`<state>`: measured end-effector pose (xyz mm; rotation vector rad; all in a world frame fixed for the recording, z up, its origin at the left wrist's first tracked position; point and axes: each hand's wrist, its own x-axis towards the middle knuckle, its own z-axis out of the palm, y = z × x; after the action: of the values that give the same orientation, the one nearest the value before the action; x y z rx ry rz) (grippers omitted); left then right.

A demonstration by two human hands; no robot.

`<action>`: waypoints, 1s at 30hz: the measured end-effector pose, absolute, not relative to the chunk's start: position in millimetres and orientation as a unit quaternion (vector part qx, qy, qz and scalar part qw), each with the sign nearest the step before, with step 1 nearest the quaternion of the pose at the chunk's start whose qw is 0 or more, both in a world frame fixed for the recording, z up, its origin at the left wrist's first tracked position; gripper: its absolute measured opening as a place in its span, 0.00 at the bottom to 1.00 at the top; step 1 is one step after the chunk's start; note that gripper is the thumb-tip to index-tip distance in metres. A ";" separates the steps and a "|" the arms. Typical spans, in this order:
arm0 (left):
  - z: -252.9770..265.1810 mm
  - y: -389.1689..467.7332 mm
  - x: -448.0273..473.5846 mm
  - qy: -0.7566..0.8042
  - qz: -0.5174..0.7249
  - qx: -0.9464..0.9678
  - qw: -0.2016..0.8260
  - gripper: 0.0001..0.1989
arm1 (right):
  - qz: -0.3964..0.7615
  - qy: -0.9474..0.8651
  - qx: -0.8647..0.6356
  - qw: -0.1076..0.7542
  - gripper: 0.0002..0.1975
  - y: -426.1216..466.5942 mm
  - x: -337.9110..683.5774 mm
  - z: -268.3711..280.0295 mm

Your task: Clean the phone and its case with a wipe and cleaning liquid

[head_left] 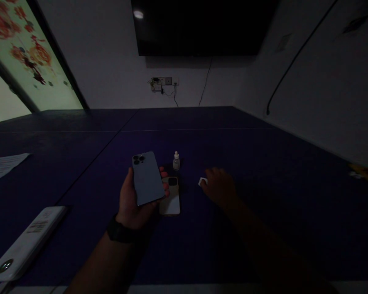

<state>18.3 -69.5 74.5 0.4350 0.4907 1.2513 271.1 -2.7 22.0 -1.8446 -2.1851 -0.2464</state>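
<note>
My left hand point(134, 204), wearing a dark wristwatch point(121, 230), is closed around a pale blue smartphone point(148, 179). The phone is held above the table with its back and camera lenses facing up. Partly hidden under my left fingers, a phone case point(171, 202) with a dark camera opening lies on the table. Behind it stands a small dropper bottle point(176, 162) with a white cap. My right hand point(219, 185) is low over the table to the right, thumb and fingers closed on a small white piece point(202, 181), perhaps a cloth or paper; most of it is covered.
A long white device point(30, 241), perhaps a power bank, lies at the left front of the dark blue table point(187, 139). Printed paper point(6, 165) lies at the far left. Sockets with cables point(165, 81) and a large screen point(202, 28) are on the back wall.
</note>
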 end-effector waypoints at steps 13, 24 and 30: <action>70.1 -34.8 -14.6 0.175 0.519 0.295 0.783 0.32 | 0.015 -0.852 -0.516 0.089 0.09 -34.1 228.1 56.6; 15.1 -23.4 -21.1 0.188 0.521 0.290 0.780 0.32 | 0.058 -0.798 -0.591 0.105 0.35 -35.5 154.5 29.3; 10.8 -22.9 -18.0 0.178 0.514 0.304 0.782 0.35 | 0.086 -0.794 -0.593 0.098 0.42 -33.5 160.8 24.0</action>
<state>-18.0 -22.9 10.8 0.6555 0.3852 1.1098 160.8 -33.5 24.0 -1.7555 -2.3503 0.2549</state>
